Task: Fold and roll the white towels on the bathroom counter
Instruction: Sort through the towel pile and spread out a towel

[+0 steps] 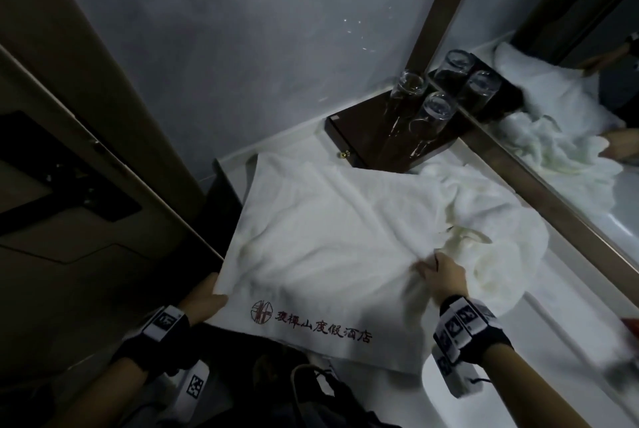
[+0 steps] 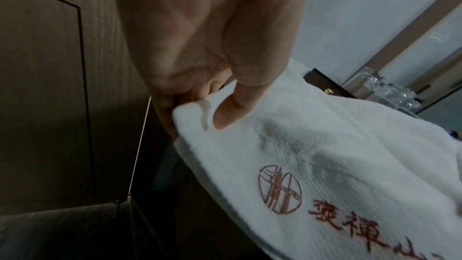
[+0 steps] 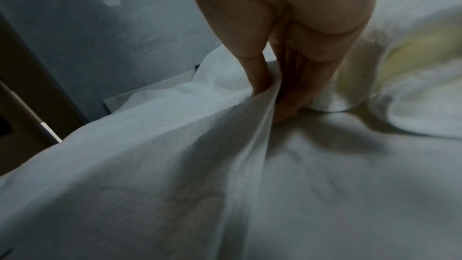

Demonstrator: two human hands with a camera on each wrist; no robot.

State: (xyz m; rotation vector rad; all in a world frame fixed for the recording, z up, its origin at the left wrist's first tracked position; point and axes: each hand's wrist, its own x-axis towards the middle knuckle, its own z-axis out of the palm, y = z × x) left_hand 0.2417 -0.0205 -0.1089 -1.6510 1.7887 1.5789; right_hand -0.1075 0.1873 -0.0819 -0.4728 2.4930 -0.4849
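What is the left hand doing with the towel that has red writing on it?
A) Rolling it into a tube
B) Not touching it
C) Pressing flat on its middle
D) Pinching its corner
D: the left hand pinches the corner of the towel between thumb and fingers.

One marking found. The towel [image 1: 321, 237] bears red embroidery along its near hem, at about 6 o'clock in the head view: a round crest [image 1: 261, 312] followed by a row of Chinese characters [image 1: 323, 326]. The closing characters read 度假酒店; the first two are indistinct. No other legible text or numbers.
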